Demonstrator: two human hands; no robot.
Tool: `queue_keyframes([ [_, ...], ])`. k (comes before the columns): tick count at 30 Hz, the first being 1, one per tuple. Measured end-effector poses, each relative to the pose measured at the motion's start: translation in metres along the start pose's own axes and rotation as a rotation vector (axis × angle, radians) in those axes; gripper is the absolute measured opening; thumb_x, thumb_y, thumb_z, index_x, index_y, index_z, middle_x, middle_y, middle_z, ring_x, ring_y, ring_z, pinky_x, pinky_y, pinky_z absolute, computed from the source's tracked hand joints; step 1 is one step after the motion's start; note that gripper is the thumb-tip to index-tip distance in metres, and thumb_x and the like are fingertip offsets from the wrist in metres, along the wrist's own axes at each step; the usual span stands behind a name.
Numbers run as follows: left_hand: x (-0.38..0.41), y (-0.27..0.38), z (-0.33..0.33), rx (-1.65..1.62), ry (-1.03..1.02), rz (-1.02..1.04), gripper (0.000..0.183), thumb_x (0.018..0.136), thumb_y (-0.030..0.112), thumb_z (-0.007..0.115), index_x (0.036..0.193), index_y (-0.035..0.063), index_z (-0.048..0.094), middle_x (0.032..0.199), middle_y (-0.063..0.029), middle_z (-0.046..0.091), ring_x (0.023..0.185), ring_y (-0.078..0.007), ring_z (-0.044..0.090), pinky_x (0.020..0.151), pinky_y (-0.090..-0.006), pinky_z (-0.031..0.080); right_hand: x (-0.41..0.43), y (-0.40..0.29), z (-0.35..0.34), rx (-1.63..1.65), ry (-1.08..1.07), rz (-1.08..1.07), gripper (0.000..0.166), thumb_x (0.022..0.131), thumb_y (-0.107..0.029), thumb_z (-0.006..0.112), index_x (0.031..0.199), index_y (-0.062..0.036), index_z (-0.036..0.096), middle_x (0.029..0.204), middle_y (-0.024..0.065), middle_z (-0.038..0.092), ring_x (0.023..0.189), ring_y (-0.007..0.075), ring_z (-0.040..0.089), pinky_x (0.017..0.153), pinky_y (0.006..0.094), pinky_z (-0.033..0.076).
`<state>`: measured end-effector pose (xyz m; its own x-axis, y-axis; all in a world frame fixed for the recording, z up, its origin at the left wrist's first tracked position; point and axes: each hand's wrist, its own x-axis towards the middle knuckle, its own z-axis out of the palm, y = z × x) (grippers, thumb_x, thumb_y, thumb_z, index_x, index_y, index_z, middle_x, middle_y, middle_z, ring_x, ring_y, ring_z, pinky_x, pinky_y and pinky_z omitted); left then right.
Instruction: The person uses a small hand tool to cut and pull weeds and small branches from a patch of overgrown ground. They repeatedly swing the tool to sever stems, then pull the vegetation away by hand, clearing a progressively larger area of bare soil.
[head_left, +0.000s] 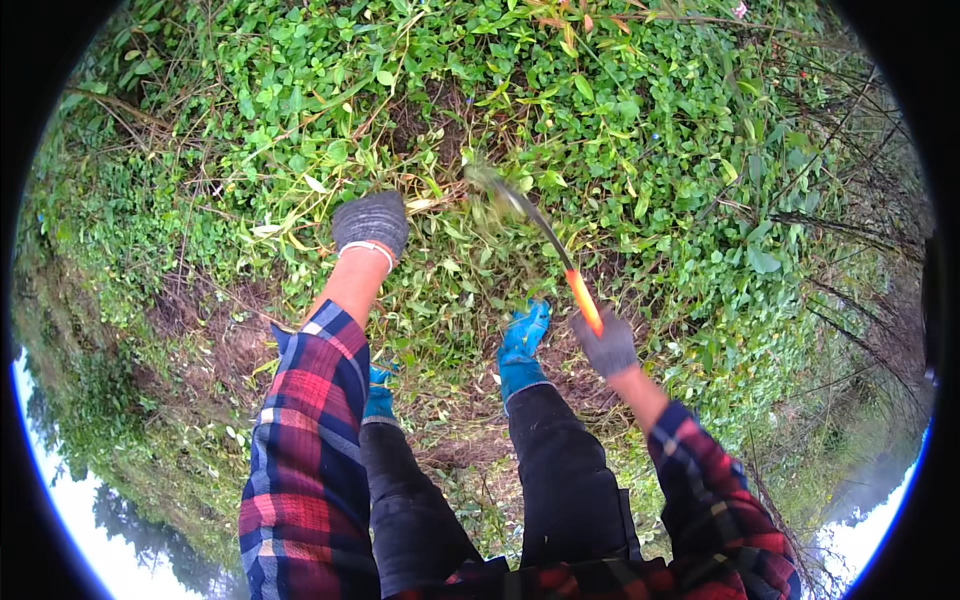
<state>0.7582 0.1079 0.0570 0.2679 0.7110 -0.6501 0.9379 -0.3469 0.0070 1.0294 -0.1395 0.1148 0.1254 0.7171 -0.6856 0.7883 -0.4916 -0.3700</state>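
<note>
My right hand (604, 343), in a dark grey glove, grips the orange handle of a sickle (553, 238). Its curved blade reaches up and to the left over the weeds, and the tip is blurred. Farther left, my gloved left hand (370, 224) is closed around a bunch of leafy stems (431, 199) that stick out beside the fist. The fingers are turned away from view. A gap of greenery lies between the blade and the left fist. Loose leaves and stems (450, 300) lie below the hands.
My blue boots (522, 341) stand on the ground just below the hands. Dense green ground plants (637, 112) spread ahead. Bare brown soil with dry litter (202, 337) shows at the left. Thin dark branches (847, 225) jut in from the right.
</note>
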Motion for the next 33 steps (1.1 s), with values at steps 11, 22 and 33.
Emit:
queue_keyframes([
  [11, -0.016, -0.007, 0.004, 0.088, -0.021, 0.183, 0.021, 0.083, 0.017, 0.047, 0.095, 0.0117, 0.064, 0.093, -0.0148, 0.066, 0.088, -0.0308, 0.064, 0.076, -0.0439, 0.050, 0.056, 0.013, 0.063, -0.097, -0.064, -0.049, 0.046, 0.085, -0.047, 0.053, 0.102, -0.0048, 0.060, 0.094, 0.0218, 0.063, 0.084, 0.0372, 0.063, 0.075, 0.0447, 0.049],
  [22, -0.047, -0.048, 0.008, 0.104, 0.045, 0.159, 0.022, 0.084, 0.017, 0.046, 0.099, 0.0117, 0.062, 0.095, -0.0109, 0.067, 0.090, -0.0267, 0.065, 0.077, -0.0441, 0.048, 0.140, -0.173, 0.004, -0.212, 0.254, -0.471, 0.018, 0.084, -0.025, 0.054, 0.094, -0.0117, 0.059, 0.078, 0.0167, 0.058, 0.069, 0.0335, 0.060, 0.058, 0.0435, 0.049],
  [33, -0.169, -0.130, 0.134, -0.065, -0.331, 0.126, 0.022, 0.083, 0.021, 0.049, 0.098, 0.0103, 0.062, 0.091, -0.0141, 0.067, 0.085, -0.0323, 0.065, 0.075, -0.0436, 0.051, -0.039, -0.005, 0.051, -0.276, -0.219, 0.153, 0.048, 0.086, -0.049, 0.052, 0.106, -0.0061, 0.059, 0.090, 0.0208, 0.063, 0.082, 0.0379, 0.062, 0.077, 0.0458, 0.049],
])
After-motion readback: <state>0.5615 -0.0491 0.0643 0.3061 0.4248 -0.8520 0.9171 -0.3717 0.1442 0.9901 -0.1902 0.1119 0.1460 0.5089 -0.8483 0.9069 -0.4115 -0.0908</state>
